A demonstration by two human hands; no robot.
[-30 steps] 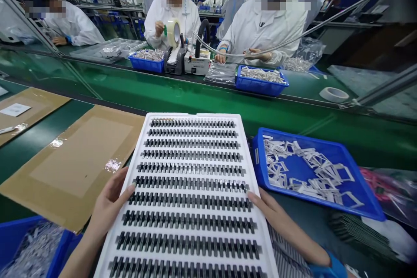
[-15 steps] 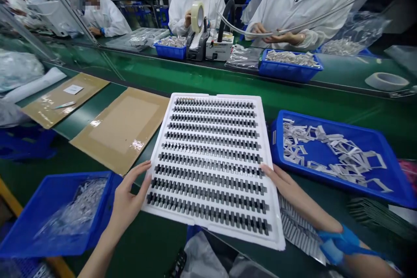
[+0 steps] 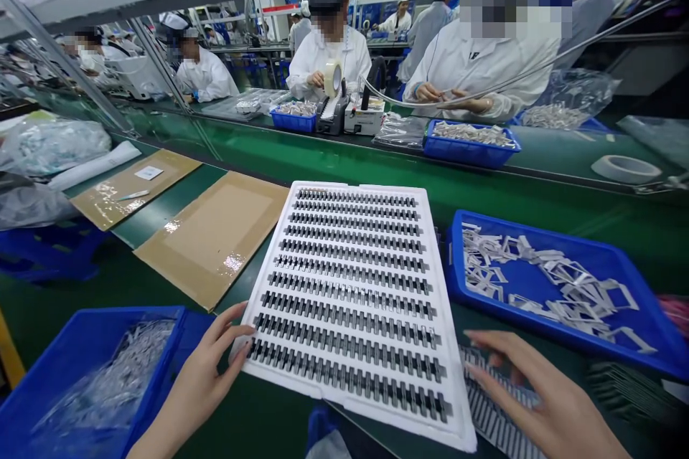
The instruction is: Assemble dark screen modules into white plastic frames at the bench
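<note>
A white moulded tray point(image 3: 437, 280) filled with rows of small dark parts lies on the green bench in front of me. My left hand point(image 3: 202, 380) rests against the tray's near left corner, fingers spread, thumb on top of the rim. My right hand point(image 3: 543, 394) hovers open just right of the tray's near right side, fingers apart, above a striped sheet point(image 3: 492, 419) that pokes out from under the tray. It holds nothing.
A blue bin of white frame pieces point(image 3: 549, 280) stands right of the tray. Another blue bin with bagged parts point(image 3: 80, 380) sits near left. Taped cardboard sheets point(image 3: 215, 237) lie to the left. Beyond a green conveyor point(image 3: 323, 150), people in white coats work with tape point(image 3: 332, 77) and blue bins.
My right hand has come off the tray's right edge and now hovers open beside it. My left hand slid down to the near left corner. The view tilted up a little.
</note>
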